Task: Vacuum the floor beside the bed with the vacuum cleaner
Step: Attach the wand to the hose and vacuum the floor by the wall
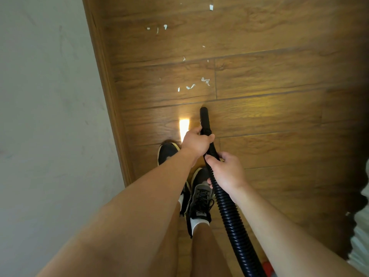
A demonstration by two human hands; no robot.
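The left hand grips the smooth black nozzle tube and the right hand the black ribbed vacuum hose behind it, fingers curled round. The mouth points at the brown wood-plank floor, short of the white paper scraps — best pushed forward slowly and low, nearest scraps first.

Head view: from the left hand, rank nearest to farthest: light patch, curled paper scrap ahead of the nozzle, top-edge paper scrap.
1. The light patch, right beside the left hand, toward the wall.
2. The curled paper scrap, just ahead of the nozzle.
3. The top-edge paper scrap, far ahead.
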